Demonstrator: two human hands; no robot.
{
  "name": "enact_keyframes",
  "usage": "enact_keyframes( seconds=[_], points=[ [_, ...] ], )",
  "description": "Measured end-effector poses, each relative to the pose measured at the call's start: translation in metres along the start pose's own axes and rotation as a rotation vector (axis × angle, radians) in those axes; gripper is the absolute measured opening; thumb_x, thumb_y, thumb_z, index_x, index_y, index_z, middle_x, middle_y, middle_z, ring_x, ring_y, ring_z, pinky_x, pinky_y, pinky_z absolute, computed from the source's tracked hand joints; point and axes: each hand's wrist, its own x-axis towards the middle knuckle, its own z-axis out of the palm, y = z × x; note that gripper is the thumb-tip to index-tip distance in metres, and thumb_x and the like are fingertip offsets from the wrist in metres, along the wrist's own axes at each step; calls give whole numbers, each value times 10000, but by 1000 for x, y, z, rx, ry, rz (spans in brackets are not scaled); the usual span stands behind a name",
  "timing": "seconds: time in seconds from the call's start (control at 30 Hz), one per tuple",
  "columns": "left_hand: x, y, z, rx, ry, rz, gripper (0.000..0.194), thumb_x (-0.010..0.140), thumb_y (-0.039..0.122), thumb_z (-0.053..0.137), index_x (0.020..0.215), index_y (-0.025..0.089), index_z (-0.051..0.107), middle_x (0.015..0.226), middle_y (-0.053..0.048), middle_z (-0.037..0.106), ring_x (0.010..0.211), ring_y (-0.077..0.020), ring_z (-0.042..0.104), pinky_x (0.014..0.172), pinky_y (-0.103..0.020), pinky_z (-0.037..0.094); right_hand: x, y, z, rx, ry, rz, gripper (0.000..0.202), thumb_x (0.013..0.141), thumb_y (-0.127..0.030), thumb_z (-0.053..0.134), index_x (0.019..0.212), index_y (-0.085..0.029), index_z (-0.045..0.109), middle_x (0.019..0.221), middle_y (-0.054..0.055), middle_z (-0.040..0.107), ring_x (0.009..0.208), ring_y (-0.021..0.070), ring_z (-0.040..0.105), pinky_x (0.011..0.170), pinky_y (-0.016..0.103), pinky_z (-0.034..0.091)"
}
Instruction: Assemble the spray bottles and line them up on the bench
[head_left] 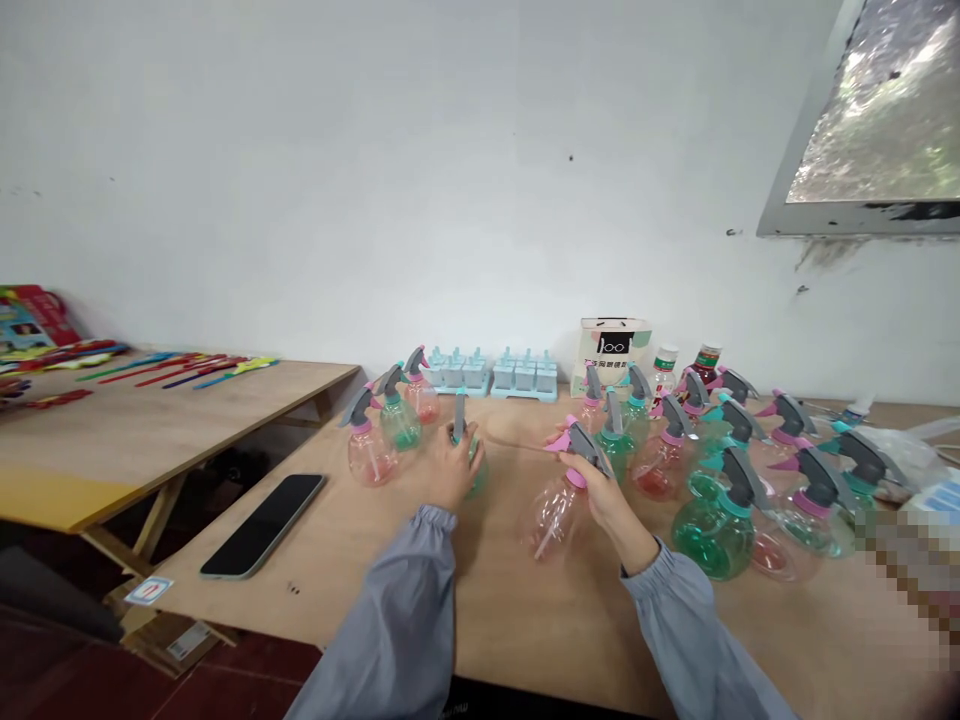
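Observation:
My left hand (454,470) is closed around the upper part of a green spray bottle (477,474), mostly hidden behind my fingers. In my right hand (609,508) is the grey-and-pink spray head of a clear pink spray bottle (551,520), slightly tilted. Left of my left hand stand a pink spray bottle (370,455), a green one (401,422) and another pink one (424,398). To the right of my right hand is a cluster of several pink and green spray bottles, the nearest being a green bottle (712,535).
A black-screened phone (262,527) lies on the wooden table (330,560) at left. Along the wall stand light-blue popsicle moulds (491,376), a paper bag (611,355) and small labelled bottles (664,370). Another table (67,450) at far left holds colourful sticks.

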Motion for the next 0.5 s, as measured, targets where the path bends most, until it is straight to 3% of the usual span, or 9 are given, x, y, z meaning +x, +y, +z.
enact_keyframes(
  seconds=[0.13, 0.23, 0.37, 0.5],
  points=[
    [-24, 25, -12, 87, 35, 26, 329, 923, 267, 538, 1248, 240, 581, 1110, -123, 559, 1053, -254, 571, 860, -405, 538, -1, -13, 5, 156, -58, 209, 379, 688, -512, 707, 944, -232, 706, 945, 70, 770, 878, 234, 711, 490, 229, 475],
    [-32, 38, -15, 103, 61, 43, 328, 923, 260, 539, 1246, 237, 590, 1093, -130, 577, 991, -241, 595, 791, -366, 551, -1, -17, 6, 214, -82, 288, 445, 658, -585, 713, 910, -219, 689, 943, 82, 776, 824, 229, 719, 414, 197, 432],
    [-32, 44, -17, 86, 94, 56, 311, 919, 239, 536, 1216, 199, 617, 1072, -143, 591, 978, -245, 606, 785, -359, 553, -1, -14, 7, 246, -138, 312, 514, 657, -660, 681, 901, -208, 686, 897, 95, 776, 790, 237, 721, 371, 200, 428],
    [-30, 43, -19, 99, 87, 13, 311, 925, 275, 536, 1208, 194, 635, 1037, -147, 595, 935, -259, 619, 759, -371, 544, -4, -12, 10, 269, -154, 242, 519, 702, -696, 627, 865, -208, 687, 802, 78, 760, 732, 234, 714, 338, 216, 413]
  ],
)
